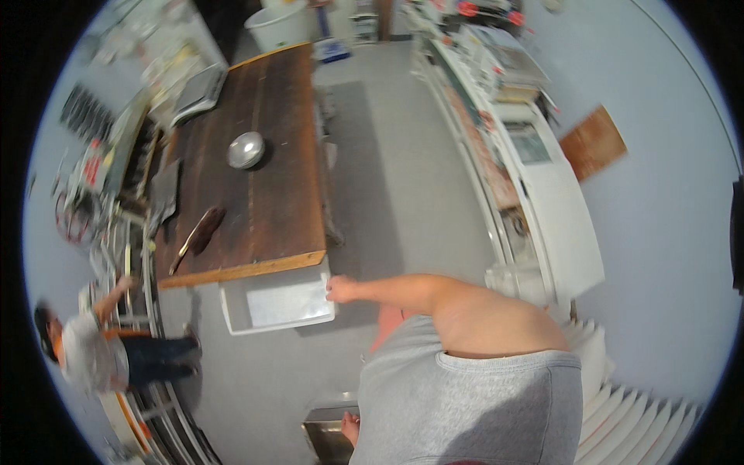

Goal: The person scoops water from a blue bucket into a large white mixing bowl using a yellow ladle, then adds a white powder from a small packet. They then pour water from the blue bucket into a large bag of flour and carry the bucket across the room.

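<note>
A white plastic bin (232, 317) extends out from beneath the near end of a dark wooden-topped table (279, 203). My right hand (342, 289) reaches across from the right, its fingers closed on the bin's right rim. Lower down, at the left side of my grey top, part of my left hand (350, 428) shows beside a rectangular metal container (328, 414); my top hides the rest, so its grip is unclear. On the table lie a bench brush (203, 232) with dark bristles and a round metal bowl (246, 150).
A co-worker (96, 349) stands at the left by a long machine with rails (157, 325). A dark flat scraper-like sheet (165, 195) lies at the table's left edge. White counter (558, 197) runs along the right wall. A large white tub (279, 29) stands beyond the table.
</note>
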The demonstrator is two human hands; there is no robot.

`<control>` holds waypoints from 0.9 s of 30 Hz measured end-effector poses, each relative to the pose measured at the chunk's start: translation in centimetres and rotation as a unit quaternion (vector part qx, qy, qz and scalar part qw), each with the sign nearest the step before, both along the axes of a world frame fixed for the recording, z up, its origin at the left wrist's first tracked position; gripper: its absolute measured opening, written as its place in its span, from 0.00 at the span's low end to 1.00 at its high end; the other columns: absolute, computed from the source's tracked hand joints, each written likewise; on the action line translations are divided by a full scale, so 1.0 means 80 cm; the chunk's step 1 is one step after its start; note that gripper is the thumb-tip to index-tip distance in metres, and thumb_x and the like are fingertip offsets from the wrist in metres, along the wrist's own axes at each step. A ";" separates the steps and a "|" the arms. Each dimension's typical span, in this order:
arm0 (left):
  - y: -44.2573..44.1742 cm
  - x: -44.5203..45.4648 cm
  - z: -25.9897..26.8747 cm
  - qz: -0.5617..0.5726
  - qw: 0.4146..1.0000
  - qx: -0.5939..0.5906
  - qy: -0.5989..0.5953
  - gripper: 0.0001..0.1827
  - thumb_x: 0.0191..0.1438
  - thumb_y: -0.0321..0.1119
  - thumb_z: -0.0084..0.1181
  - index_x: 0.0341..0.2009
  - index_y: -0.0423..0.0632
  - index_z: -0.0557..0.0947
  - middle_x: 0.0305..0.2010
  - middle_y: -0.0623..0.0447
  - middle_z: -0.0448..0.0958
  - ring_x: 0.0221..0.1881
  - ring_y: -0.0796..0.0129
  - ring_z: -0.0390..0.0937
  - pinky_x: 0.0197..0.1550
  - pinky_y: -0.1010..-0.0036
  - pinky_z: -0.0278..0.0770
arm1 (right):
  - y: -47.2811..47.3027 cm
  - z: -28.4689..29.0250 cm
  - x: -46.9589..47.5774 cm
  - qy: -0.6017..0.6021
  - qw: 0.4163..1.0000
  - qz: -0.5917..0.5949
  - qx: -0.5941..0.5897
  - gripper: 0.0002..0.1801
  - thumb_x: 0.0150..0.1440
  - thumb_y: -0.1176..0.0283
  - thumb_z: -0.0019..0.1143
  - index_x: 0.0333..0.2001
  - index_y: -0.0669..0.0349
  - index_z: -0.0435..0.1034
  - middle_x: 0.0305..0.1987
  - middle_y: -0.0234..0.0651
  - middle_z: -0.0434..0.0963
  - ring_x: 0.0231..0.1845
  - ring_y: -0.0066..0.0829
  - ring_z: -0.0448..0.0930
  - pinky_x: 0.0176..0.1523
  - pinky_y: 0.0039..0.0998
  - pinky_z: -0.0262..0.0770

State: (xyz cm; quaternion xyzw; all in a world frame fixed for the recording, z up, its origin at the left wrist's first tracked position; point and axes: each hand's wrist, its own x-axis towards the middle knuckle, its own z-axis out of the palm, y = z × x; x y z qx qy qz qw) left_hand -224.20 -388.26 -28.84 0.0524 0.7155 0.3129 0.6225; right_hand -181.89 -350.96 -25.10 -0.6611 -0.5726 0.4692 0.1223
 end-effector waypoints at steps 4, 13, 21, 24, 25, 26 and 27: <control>0.030 -0.047 0.006 -0.104 0.993 -0.040 0.043 0.12 0.69 0.40 0.60 0.36 0.49 0.75 0.26 0.56 0.71 0.24 0.69 0.69 0.25 0.71 0.68 | -0.102 0.002 0.028 0.028 0.998 0.024 -0.044 0.20 0.53 0.59 0.63 0.40 0.65 0.84 0.41 0.56 0.86 0.47 0.56 0.87 0.50 0.52 0.82; 0.089 -0.111 0.039 -0.207 0.971 0.041 0.109 0.13 0.68 0.39 0.61 0.32 0.51 0.74 0.24 0.60 0.70 0.18 0.74 0.64 0.18 0.72 0.60 | -0.314 -0.092 0.177 -0.192 0.972 -0.025 -0.137 0.19 0.59 0.57 0.59 0.41 0.60 0.86 0.45 0.53 0.87 0.47 0.55 0.87 0.52 0.51 0.83; 0.090 -0.027 0.051 -0.194 0.955 0.151 0.163 0.24 0.65 0.47 0.65 0.54 0.39 0.86 0.38 0.54 0.84 0.38 0.72 0.77 0.42 0.72 0.76 | -0.370 -0.144 0.186 -0.180 0.974 0.055 -0.124 0.23 0.62 0.54 0.59 0.43 0.67 0.83 0.36 0.48 0.88 0.33 0.49 0.86 0.43 0.46 0.84; -0.021 -0.025 0.005 -0.138 0.973 0.088 0.163 0.24 0.63 0.47 0.66 0.52 0.39 0.87 0.39 0.54 0.85 0.37 0.69 0.78 0.41 0.68 0.77 | -0.291 -0.106 0.133 -0.191 0.967 0.139 -0.090 0.23 0.59 0.56 0.63 0.44 0.68 0.82 0.34 0.49 0.87 0.30 0.43 0.86 0.39 0.42 0.84; -0.066 -0.036 -0.010 -0.137 0.972 0.052 0.184 0.23 0.62 0.47 0.66 0.51 0.39 0.87 0.39 0.53 0.86 0.38 0.68 0.79 0.42 0.66 0.78 | -0.266 -0.088 0.095 -0.197 0.963 0.159 -0.091 0.24 0.58 0.56 0.64 0.44 0.69 0.82 0.33 0.49 0.87 0.30 0.41 0.87 0.39 0.40 0.84; -0.111 -0.052 -0.019 -0.137 0.969 0.018 0.204 0.22 0.62 0.46 0.66 0.49 0.39 0.88 0.40 0.52 0.87 0.39 0.66 0.80 0.42 0.65 0.78 | -0.252 -0.076 0.069 -0.184 0.970 0.156 -0.027 0.23 0.58 0.57 0.65 0.44 0.69 0.82 0.33 0.48 0.87 0.30 0.39 0.86 0.39 0.40 0.83; -0.152 -0.065 -0.029 -0.139 0.972 -0.034 0.188 0.22 0.61 0.45 0.65 0.49 0.38 0.88 0.42 0.48 0.87 0.41 0.63 0.82 0.44 0.63 0.79 | -0.230 -0.070 0.044 -0.168 0.973 0.152 0.042 0.23 0.57 0.57 0.65 0.44 0.69 0.82 0.32 0.48 0.86 0.29 0.38 0.86 0.39 0.39 0.83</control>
